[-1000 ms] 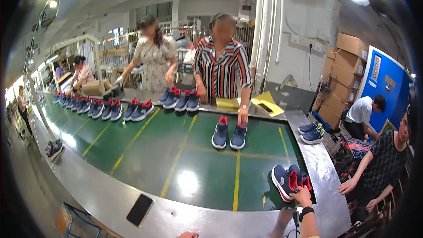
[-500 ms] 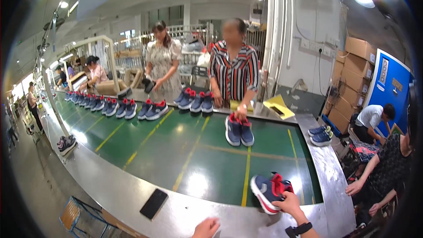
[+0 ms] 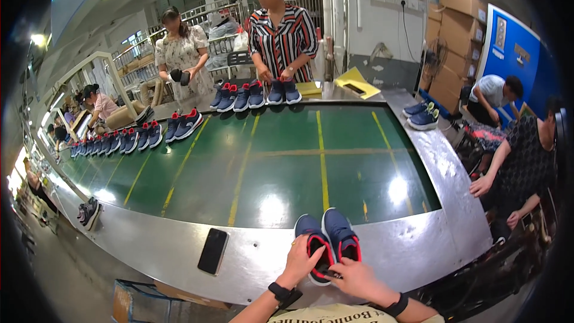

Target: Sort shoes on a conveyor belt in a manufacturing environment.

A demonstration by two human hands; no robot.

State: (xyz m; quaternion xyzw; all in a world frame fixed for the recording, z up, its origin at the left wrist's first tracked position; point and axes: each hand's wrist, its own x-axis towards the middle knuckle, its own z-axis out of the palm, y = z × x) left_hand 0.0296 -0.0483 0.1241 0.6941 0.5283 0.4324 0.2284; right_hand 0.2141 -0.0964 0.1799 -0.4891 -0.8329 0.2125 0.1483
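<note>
A pair of navy sneakers with red lining lies in front of me, toes pointing away, on the near metal edge of the table. My left hand grips the side of the left sneaker, its thumb at the opening. At that shoe's heel, my right hand pinches the collar with thumb and forefinger; part of the grip is blurred. The right sneaker stands close beside it, apparently not held. A black phone lies flat to the left of my hands.
A green conveyor belt with yellow lines runs leftward, rows of navy sneakers along its far side. Across it, a person in a striped shirt handles a sneaker pair. More sneakers sit on the right rim; a dark shoe sits left.
The sneakers have come from the belt's near right edge to in front of me, and my left hand has joined the right on them. The striped-shirt person's pair moved back to the far edge.
</note>
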